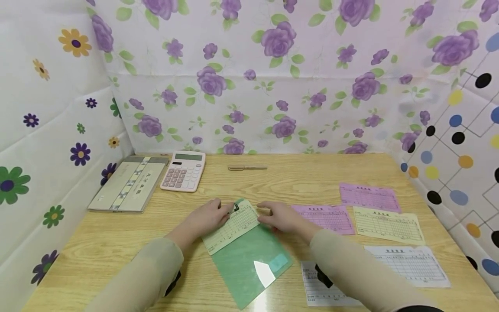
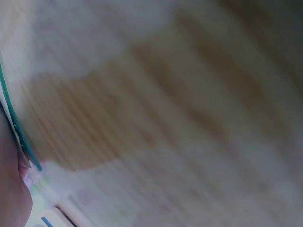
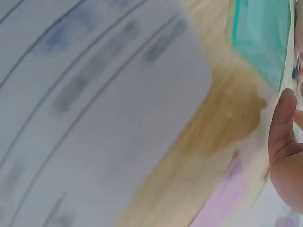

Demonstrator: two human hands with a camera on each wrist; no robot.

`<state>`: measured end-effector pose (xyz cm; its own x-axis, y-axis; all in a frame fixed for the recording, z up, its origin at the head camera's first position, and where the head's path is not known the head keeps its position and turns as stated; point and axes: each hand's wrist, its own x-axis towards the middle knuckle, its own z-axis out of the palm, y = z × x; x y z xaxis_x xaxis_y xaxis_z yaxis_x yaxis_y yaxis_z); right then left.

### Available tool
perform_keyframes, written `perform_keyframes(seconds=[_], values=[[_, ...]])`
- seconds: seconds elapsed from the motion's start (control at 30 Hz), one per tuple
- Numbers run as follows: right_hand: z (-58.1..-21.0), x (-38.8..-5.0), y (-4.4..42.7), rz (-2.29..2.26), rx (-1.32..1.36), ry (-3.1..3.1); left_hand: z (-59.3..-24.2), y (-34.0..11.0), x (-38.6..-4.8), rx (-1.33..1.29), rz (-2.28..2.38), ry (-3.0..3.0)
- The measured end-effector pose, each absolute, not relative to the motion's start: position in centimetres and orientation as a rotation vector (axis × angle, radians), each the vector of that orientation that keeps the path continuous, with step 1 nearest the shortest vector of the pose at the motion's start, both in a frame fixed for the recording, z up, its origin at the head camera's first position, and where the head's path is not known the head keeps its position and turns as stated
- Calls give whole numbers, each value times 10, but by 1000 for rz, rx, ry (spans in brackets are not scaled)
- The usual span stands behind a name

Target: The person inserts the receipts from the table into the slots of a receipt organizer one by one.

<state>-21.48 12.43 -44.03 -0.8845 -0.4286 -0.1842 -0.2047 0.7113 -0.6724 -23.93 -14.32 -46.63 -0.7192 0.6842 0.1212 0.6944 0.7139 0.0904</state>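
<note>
In the head view a green translucent folder or board (image 1: 249, 264) lies tilted at the middle, its top covered by a yellow printed slip (image 1: 234, 227). A small dark clip (image 1: 236, 207) is at the slip's upper edge. The left hand (image 1: 208, 219) grips the slip and board at the upper left, fingers by the clip. The right hand (image 1: 282, 218) pinches their upper right edge between thumb and fingers. In the left wrist view the green edge (image 2: 19, 127) runs beside the left hand (image 2: 12, 184); in the right wrist view the right thumb (image 3: 283, 123) meets the green corner (image 3: 265, 42).
Pink slips (image 1: 323, 219) (image 1: 369, 198), another yellow slip (image 1: 390, 224) and white slips (image 1: 413, 266) (image 1: 319, 286) lie at the right, one partly under the right sleeve. A calculator (image 1: 183, 171), a boxed booklet (image 1: 130, 184) and a pen (image 1: 247, 167) lie at the back.
</note>
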Motion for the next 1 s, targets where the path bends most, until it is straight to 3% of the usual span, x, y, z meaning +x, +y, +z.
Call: perform_keyframes(seconds=[0.73, 1.0], values=[[-433, -198, 295, -744, -358, 2814, -471, -143, -242, -1104, -289, -2916], [-441, -190, 325, -662, -298, 2825, -477, -146, -245, -1081, -281, -2880]])
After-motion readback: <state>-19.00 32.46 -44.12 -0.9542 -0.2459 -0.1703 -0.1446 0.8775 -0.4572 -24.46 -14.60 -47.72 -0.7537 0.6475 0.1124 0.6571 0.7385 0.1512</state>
